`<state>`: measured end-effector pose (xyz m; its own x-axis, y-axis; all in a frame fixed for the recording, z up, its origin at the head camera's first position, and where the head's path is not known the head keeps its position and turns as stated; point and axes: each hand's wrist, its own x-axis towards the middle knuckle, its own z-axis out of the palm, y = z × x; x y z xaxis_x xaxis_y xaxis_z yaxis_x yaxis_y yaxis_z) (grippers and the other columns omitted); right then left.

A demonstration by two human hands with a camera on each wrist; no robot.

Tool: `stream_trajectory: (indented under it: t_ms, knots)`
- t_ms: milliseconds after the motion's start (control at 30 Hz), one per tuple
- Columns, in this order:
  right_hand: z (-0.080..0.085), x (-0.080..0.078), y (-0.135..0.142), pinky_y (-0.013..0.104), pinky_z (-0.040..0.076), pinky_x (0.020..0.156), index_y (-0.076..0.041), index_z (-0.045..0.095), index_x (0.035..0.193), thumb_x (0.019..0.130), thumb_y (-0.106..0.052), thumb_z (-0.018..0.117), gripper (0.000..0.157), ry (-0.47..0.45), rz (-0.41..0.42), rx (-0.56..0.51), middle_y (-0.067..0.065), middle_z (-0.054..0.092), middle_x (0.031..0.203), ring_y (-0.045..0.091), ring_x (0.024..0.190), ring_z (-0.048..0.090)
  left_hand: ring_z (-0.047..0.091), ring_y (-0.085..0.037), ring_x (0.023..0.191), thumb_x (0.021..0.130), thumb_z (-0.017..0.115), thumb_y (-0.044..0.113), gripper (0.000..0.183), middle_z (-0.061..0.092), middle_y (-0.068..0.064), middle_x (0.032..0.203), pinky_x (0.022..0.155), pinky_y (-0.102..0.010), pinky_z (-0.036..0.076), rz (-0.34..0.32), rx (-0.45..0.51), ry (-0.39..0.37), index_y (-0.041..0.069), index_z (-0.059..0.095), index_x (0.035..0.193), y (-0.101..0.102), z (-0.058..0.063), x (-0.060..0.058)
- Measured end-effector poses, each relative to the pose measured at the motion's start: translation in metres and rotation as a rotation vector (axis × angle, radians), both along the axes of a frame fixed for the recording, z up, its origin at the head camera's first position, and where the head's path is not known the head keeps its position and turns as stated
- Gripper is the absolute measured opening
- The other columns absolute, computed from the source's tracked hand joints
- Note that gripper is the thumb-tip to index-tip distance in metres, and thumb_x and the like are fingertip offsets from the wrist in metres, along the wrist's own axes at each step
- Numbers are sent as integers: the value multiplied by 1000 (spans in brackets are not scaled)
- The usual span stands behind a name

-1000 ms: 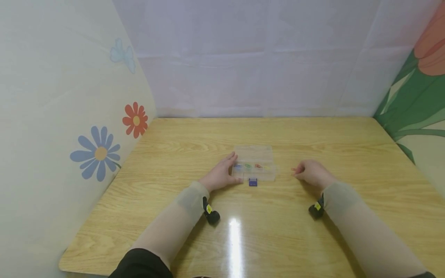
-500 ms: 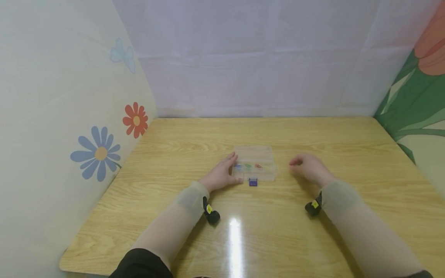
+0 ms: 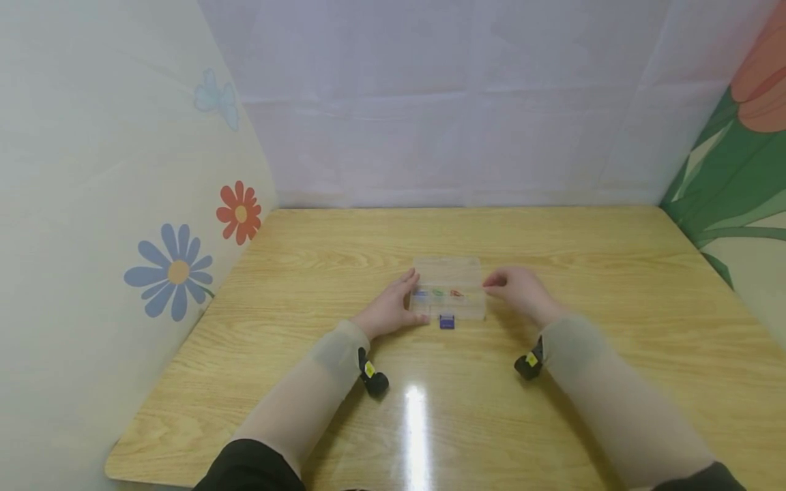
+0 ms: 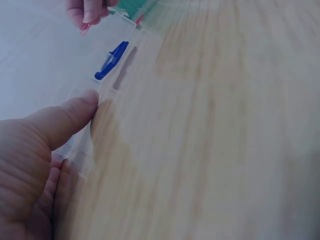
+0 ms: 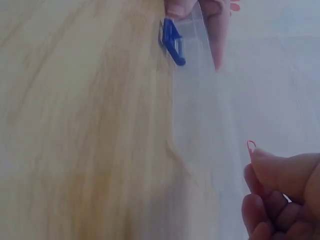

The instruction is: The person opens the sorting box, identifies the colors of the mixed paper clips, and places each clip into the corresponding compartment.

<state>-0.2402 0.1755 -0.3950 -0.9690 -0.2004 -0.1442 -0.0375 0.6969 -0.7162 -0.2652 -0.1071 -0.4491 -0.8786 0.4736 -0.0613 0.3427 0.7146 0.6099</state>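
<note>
A clear plastic compartment box [image 3: 457, 311] lies on the table with its clear lid [image 3: 448, 269] opened back. My left hand [image 3: 391, 305] grips its left end, thumb at the front wall and fingers toward the back. Small blue, green, red and yellow pieces lie in a row of compartments. A blue latch [image 4: 112, 61] sticks out at the box's front edge. Between thumb and forefinger, my right hand [image 3: 520, 292] pinches a red paper clip [image 5: 251, 145] at the box's right end. In the left wrist view, the clip's loop pokes out below the fingertips.
The wood-grain table [image 3: 307, 245] reaches back to a pale cloth backdrop [image 3: 467, 123]. Flower-printed panels stand at left and right. A strip of glare [image 3: 416, 436] shows on the tabletop in front.
My right hand has moved left with the red paper clip, from apart on the right up to the box's right end. The left hand and box stay put.
</note>
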Motion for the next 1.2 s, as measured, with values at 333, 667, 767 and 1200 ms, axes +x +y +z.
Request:
stream_trajectory:
  t_ms: [333, 667, 767, 1200]
  knots:
    - [-4, 0, -27, 44, 48, 92, -9, 68, 105, 92, -17, 64, 16, 1, 15, -21, 9, 67, 106, 25, 99, 60, 14, -28, 145, 75, 78, 49, 105, 8, -3, 161, 117, -44, 15, -3, -5, -1, 11, 21, 154, 0, 1, 1]
    - [-7, 5, -42, 46, 46, 94, -15, 68, 102, 92, -17, 64, 12, -42, 17, -36, 5, 66, 106, 25, 102, 58, 14, -27, 145, 76, 77, 51, 104, 8, -3, 161, 117, -43, 15, -5, -13, -3, 11, 21, 154, 0, 1, 0]
    - [-9, 6, -44, 46, 45, 96, -15, 69, 103, 92, -16, 64, 13, -51, 11, -49, 4, 65, 107, 24, 103, 58, 14, -27, 145, 76, 77, 51, 103, 8, -2, 161, 117, -43, 15, -4, -19, -7, 12, 21, 154, 0, 2, 1]
    - [-8, 8, -47, 47, 44, 97, -13, 69, 104, 90, -13, 65, 15, -35, 34, -59, 5, 66, 107, 25, 103, 58, 15, -26, 145, 77, 77, 50, 103, 8, -2, 161, 117, -42, 16, -1, -25, -6, 12, 20, 154, 1, 6, 3]
